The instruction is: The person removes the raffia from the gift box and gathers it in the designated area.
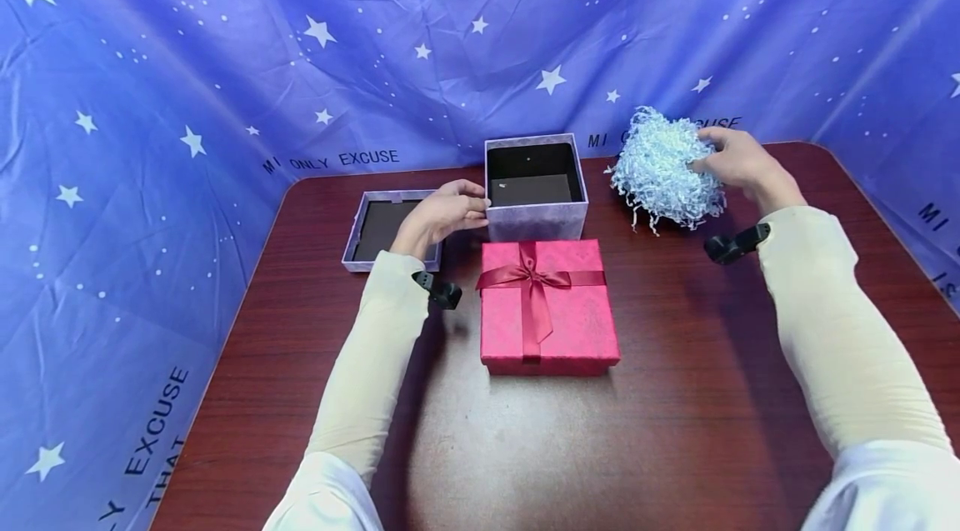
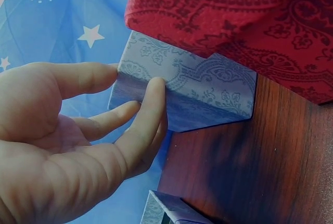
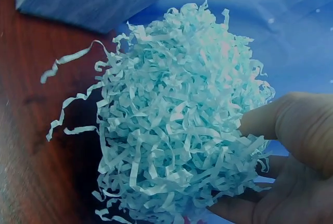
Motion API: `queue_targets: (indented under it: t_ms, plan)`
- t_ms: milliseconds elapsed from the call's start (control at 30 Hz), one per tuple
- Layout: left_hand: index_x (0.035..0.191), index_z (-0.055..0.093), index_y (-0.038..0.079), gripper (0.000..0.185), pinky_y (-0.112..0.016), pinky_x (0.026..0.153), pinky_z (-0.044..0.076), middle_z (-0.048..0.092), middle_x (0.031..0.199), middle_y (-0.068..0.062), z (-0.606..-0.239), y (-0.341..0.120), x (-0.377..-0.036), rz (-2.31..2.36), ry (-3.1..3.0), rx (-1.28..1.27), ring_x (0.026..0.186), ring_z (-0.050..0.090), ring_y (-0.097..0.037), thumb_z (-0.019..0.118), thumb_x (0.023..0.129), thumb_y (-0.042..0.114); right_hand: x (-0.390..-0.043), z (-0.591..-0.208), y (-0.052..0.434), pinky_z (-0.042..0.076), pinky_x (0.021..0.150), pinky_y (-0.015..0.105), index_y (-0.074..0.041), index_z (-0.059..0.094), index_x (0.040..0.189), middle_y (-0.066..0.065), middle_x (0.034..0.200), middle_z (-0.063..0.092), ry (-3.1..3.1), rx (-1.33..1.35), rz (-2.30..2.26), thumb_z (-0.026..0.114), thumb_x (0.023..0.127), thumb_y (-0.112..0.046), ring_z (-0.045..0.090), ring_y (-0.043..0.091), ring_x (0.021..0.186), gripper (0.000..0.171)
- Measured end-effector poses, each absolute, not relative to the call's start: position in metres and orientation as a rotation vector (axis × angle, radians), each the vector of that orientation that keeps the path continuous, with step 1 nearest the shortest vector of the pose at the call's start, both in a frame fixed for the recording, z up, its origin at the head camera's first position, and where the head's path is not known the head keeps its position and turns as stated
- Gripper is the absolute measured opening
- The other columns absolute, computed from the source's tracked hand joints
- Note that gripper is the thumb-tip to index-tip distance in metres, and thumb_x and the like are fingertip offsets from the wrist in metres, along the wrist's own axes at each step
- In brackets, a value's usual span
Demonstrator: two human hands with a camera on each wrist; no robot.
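Now right hand (image 1: 738, 157) around shredded paper (image 1: 663, 168)

Lid (image 1: 390, 227) left of open box (image 1: 536, 189)

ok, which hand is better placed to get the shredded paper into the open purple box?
Right. The right hand already grips the shredded paper, just right of the open purple box. The left hand touches the box's left wall with straight fingers, likely steadying it.

Red paisley gift box (image 1: 550, 306), lilac floral open box (image 1: 536, 218), pale blue shredded paper (image 1: 663, 168), starry blue backdrop (image 1: 225, 56)
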State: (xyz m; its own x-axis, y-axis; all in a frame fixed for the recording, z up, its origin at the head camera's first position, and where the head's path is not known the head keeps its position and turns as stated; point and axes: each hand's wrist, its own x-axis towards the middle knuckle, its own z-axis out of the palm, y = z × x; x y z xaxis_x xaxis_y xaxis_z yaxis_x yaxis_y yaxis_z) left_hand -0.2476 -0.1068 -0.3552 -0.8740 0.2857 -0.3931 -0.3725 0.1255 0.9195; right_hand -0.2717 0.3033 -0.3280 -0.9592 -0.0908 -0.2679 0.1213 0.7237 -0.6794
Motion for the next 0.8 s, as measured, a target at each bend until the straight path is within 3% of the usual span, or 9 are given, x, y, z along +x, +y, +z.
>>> queue_targets:
  t_ms: [67, 133, 267, 467, 667, 800]
  plan:
    - [0.132, 0.032, -0.010, 0.042, -0.040, 0.102, 0.047, 0.049, 0.098, -0.010, -0.355, -0.107, -0.248, 1.800, 1.926, -0.085, 0.078, 0.054, -0.016, 0.048, 0.094, -0.005, -0.272, -0.334, 0.303, 0.036, 0.102, 0.060, -0.006, 0.013, 0.153, 0.033, 0.153, 0.014, 2.673, 0.013, -1.045, 0.052, 0.095, -0.016, 0.029, 0.050, 0.131, 0.070]
    - [0.133, 0.031, -0.010, 0.043, -0.040, 0.101, 0.047, 0.049, 0.099, -0.010, -0.355, -0.107, -0.247, 1.800, 1.925, -0.085, 0.079, 0.055, -0.016, 0.048, 0.094, -0.005, -0.272, -0.339, 0.302, 0.044, 0.089, 0.051, -0.003, 0.018, 0.151, 0.034, 0.149, 0.023, 2.715, -0.006, -1.002, 0.053, 0.093, -0.012, 0.042, 0.047, 0.116, 0.068]
    - [0.134, 0.031, -0.011, 0.044, -0.040, 0.101, 0.047, 0.049, 0.101, -0.012, -0.354, -0.107, -0.246, 1.805, 1.920, -0.087, 0.079, 0.056, -0.016, 0.048, 0.094, -0.005, -0.273, -0.347, 0.300, 0.043, 0.074, 0.046, -0.003, 0.027, 0.149, 0.033, 0.144, 0.032, 2.794, -0.037, -0.834, 0.052, 0.091, -0.011, 0.046, 0.041, 0.097, 0.064]
    - [0.130, 0.034, -0.009, 0.039, -0.040, 0.100, 0.048, 0.050, 0.098, -0.010, -0.354, -0.107, -0.246, 1.803, 1.925, -0.092, 0.079, 0.057, -0.015, 0.047, 0.094, -0.005, -0.271, -0.350, 0.299, 0.032, 0.100, 0.065, -0.002, 0.022, 0.149, 0.034, 0.148, 0.023, 2.786, -0.055, -0.749, 0.051, 0.091, -0.013, 0.034, 0.055, 0.124, 0.066]
    - [0.132, 0.033, -0.010, 0.040, -0.041, 0.102, 0.046, 0.050, 0.100, -0.011, -0.354, -0.106, -0.245, 1.785, 1.941, -0.101, 0.082, 0.056, -0.018, 0.048, 0.095, -0.003, -0.268, -0.334, 0.300, 0.036, 0.096, 0.066, -0.006, 0.016, 0.152, 0.036, 0.143, 0.028, 2.707, -0.051, -0.798, 0.053, 0.095, -0.021, 0.040, 0.051, 0.119, 0.070]
    - [0.130, 0.036, -0.007, 0.038, -0.042, 0.101, 0.047, 0.050, 0.103, -0.012, -0.352, -0.106, -0.242, 1.692, 2.046, -0.115, 0.089, 0.055, -0.024, 0.050, 0.098, 0.006, -0.265, -0.314, 0.299, 0.029, 0.099, 0.070, -0.006, 0.016, 0.152, 0.034, 0.147, 0.025, 2.731, -0.043, -0.813, 0.053, 0.097, -0.028, 0.036, 0.055, 0.124, 0.070]
